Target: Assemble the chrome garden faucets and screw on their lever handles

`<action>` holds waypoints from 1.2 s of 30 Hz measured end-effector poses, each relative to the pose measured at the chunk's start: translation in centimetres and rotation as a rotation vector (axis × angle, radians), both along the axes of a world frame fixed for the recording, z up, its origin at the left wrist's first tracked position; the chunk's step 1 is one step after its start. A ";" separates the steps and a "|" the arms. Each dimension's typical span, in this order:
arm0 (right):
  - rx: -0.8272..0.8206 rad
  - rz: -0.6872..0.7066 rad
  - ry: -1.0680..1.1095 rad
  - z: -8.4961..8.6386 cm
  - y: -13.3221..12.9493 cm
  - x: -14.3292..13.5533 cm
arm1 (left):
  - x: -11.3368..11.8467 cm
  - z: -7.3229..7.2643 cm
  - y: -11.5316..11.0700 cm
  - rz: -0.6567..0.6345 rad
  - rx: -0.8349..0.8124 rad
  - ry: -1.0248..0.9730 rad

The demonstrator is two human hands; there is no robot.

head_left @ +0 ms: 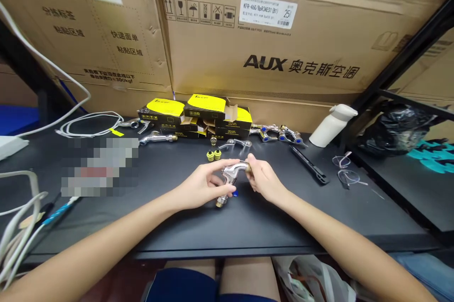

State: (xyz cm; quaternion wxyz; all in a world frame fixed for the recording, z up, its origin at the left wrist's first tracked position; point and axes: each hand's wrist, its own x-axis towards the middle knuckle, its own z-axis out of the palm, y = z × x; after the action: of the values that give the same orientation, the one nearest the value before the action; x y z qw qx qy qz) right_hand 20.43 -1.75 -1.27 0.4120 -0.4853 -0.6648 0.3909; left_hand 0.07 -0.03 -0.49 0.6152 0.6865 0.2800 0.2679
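Observation:
Above the desk's front part, my left hand [204, 181] is closed round the body of a chrome faucet [230, 176]. The faucet's brass-threaded inlet [220, 203] points down toward me, and a blue spot shows by my left thumb. At the spout's far end, my right hand [264, 179] pinches the tip, where a bit of brass colour shows; its fingers hide most of that end. Just beyond my hands stand two yellow-and-black fittings [213, 155] and a small brass fitting [213, 142]. Curved chrome handles [234, 143] lie beside them.
Yellow-and-black boxes [205, 106] are stacked at the back, with more faucets [158, 137] to their left and chrome parts with blue marks [278, 133] to their right. A white bottle [333, 125], black cutter-like tool [309, 165] and glasses [345, 169] are at right. White cables [21, 217] lie left.

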 end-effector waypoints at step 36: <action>0.117 -0.181 0.399 0.7 3.7 3.1 | -4.5 2.7 3.7 -0.094 0.419 0.583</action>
State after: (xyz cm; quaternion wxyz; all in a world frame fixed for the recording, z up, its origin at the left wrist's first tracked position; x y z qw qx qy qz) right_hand 23.51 1.95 -0.62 0.5959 -0.4315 -0.5455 0.4014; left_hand -4.47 3.65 2.20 0.3673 0.8574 0.3507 0.0839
